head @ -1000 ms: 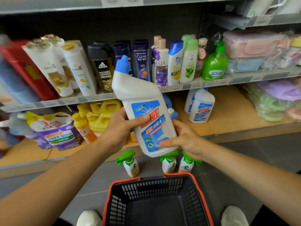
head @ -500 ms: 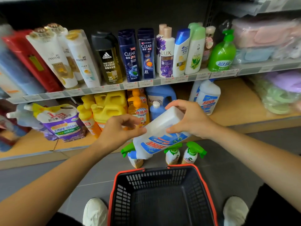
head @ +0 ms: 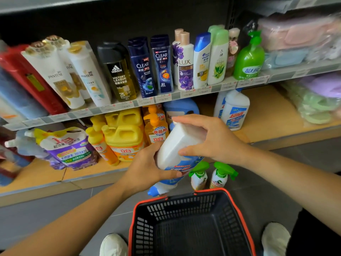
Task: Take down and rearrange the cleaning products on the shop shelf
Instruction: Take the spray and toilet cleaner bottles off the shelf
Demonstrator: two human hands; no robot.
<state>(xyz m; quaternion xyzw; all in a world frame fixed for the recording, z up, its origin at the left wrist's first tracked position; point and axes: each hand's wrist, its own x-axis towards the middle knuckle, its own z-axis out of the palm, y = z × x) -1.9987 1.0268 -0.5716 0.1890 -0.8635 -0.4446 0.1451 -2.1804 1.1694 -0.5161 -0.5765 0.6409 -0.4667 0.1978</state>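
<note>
A white toilet-cleaner bottle [head: 173,148] with a blue label and blue cap hangs upside down, cap pointing at the basket. My left hand [head: 145,169] grips its lower side, thumb across the label. My right hand [head: 208,139] holds the bottle's flat base from above, fingers curled over it. Two matching white bottles [head: 234,109] stand on the lower shelf at the right. A black basket with a red rim [head: 140,206] sits on the floor just below the bottle's cap.
Two small green-trigger spray bottles [head: 210,176] stand on the floor in front of the basket. Yellow and orange detergent jugs [head: 125,133] and a purple refill pouch [head: 68,145] fill the lower shelf [head: 267,115]. Shampoo bottles [head: 160,65] line the upper shelf. My white shoes [head: 275,237] flank the basket.
The bottle went from upright to tipped fully over, cap downward, and dropped closer to the basket. My right hand shifted from its lower edge to its base.
</note>
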